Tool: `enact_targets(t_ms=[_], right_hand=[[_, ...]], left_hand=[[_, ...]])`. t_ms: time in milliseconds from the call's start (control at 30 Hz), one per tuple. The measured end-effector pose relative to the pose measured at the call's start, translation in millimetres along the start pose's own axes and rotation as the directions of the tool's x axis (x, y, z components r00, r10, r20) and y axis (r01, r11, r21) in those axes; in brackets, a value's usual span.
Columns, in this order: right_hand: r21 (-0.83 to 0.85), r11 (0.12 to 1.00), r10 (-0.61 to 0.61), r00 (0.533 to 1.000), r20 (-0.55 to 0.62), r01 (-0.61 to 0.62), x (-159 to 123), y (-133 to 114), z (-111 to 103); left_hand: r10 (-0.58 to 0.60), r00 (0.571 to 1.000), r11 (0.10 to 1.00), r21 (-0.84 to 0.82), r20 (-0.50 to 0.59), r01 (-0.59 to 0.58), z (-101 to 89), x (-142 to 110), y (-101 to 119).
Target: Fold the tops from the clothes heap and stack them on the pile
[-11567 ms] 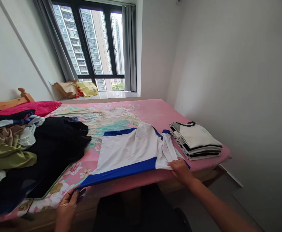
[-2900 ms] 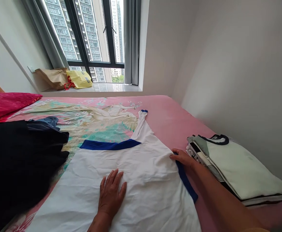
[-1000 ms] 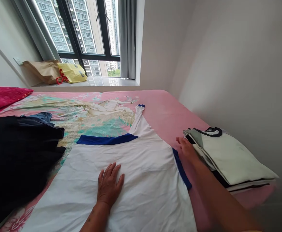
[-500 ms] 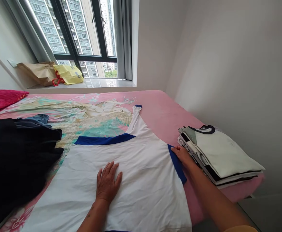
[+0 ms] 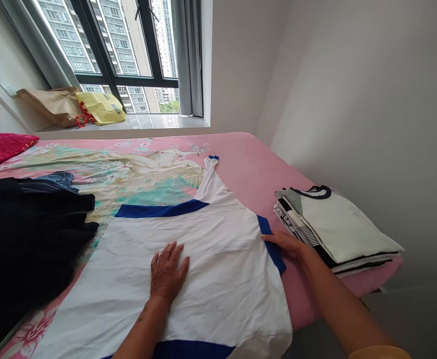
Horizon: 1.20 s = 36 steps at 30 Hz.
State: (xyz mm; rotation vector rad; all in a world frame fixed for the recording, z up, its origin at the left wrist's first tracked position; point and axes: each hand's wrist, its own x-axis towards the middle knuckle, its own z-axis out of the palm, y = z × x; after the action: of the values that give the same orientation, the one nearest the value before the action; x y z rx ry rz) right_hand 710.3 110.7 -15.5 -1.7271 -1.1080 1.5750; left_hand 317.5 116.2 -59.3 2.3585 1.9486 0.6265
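A white shirt (image 5: pixel 218 279) with blue trim lies spread on the bed, lightly creased. My left hand (image 5: pixel 169 271) rests palm down on its middle, fingers stretched out. On the shirt's right side, my right hand (image 5: pixel 284 244) touches the blue cuff (image 5: pixel 276 257) with its fingers extended across it; the thumb is hard to make out. One white sleeve (image 5: pixel 210 177) points toward the window, narrow and bunched. A wide blue band (image 5: pixel 162 209) runs along the far left edge, and another blue band (image 5: pixel 196 349) shows at the near edge.
Folded shirts (image 5: pixel 345 224) are stacked at the bed's right edge, beside my right forearm. Dark clothes (image 5: pixel 27 239) lie in a heap on the left, with a red pillow (image 5: pixel 5 149) beyond. Brown and yellow bags (image 5: pixel 104 108) sit on the windowsill. A wall borders the right.
My right hand has slid a little nearer along the blue cuff, its fingers now straighter. The left hand stays flat on the shirt. The view has tipped down slightly, showing more of the near blue band.
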Motion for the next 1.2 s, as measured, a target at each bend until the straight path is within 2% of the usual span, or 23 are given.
enact_targets(t_ms=[67,133,233,300,367,500,533,600,667,700,733,767,833,900,967,1067,1100,1200], right_hand=[[0.065,0.998,-0.002,1.000,-0.008,0.003,-1,7,6],[0.045,0.998,-0.045,0.990,-0.135,0.052,0,16,11],[-0.236,0.968,-0.171,0.908,-0.382,0.083,0,27,18],[-0.433,0.901,-0.242,0.847,-0.474,0.015,-1,30,22],[-0.546,0.835,-0.273,0.814,-0.513,-0.065,-4,31,25],[-0.626,0.763,-0.277,0.797,-0.537,-0.157,-17,22,34],[-0.654,0.743,-0.327,0.775,-0.540,-0.142,-21,19,39],[-0.743,0.667,-0.508,0.699,-0.503,-0.050,-31,14,55],[-0.844,0.532,-0.688,0.617,-0.383,0.069,-40,11,77],[-0.880,0.460,-0.735,0.606,-0.304,0.118,-43,12,88],[-0.903,0.401,-0.749,0.622,-0.229,0.151,-46,14,99],[-0.917,0.366,-0.729,0.662,-0.174,0.162,-48,19,108],[-0.930,0.344,-0.627,0.769,-0.124,0.131,-50,32,118],[-0.938,0.343,-0.534,0.832,-0.149,0.052,-51,47,117],[-0.946,0.325,-0.504,0.845,-0.177,-0.005,-52,58,112],[-0.944,0.321,-0.516,0.824,-0.236,-0.069,-57,64,113],[-0.941,0.329,-0.535,0.805,-0.256,-0.080,-59,64,117],[-0.943,0.330,-0.599,0.765,-0.235,-0.032,-69,68,134]], left_hand=[[-0.001,1.000,1.000,0.000,0.008,0.001,-0.5,0,0],[-0.006,1.000,1.000,0.000,0.017,0.006,-1.4,0,1],[-0.020,0.999,1.000,-0.003,0.027,0.020,-2.7,-1,3],[-0.030,0.999,1.000,-0.005,0.035,0.031,-3.8,-1,5],[-0.042,0.998,0.999,-0.005,0.054,0.043,-5.6,-1,5],[-0.071,0.982,0.997,0.005,0.174,0.072,-14.8,4,5],[-0.081,0.971,0.997,0.007,0.227,0.082,-18.4,6,7],[-0.107,0.937,0.994,0.016,0.332,0.108,-26.2,7,17],[-0.111,0.916,0.994,0.025,0.386,0.110,-32.7,2,37],[-0.086,0.917,0.996,0.019,0.389,0.085,-34.8,-3,49],[-0.038,0.923,0.999,0.004,0.383,0.040,-36.2,-10,60],[0.023,0.926,1.000,-0.019,0.376,-0.017,-37.1,-18,70],[0.107,0.919,0.994,-0.050,0.379,-0.096,-39.5,-39,76],[0.059,0.911,0.998,-0.011,0.408,-0.060,-45.6,-59,59],[-0.090,0.903,0.994,0.097,0.419,0.054,-57.3,-79,20],[-0.278,0.892,0.948,0.253,0.356,0.194,-82.6,-105,-53],[-0.339,0.892,0.921,0.298,0.300,0.250,-91.2,-114,-74],[-0.466,0.870,0.845,0.370,0.159,0.385,-111.8,-144,-122]])
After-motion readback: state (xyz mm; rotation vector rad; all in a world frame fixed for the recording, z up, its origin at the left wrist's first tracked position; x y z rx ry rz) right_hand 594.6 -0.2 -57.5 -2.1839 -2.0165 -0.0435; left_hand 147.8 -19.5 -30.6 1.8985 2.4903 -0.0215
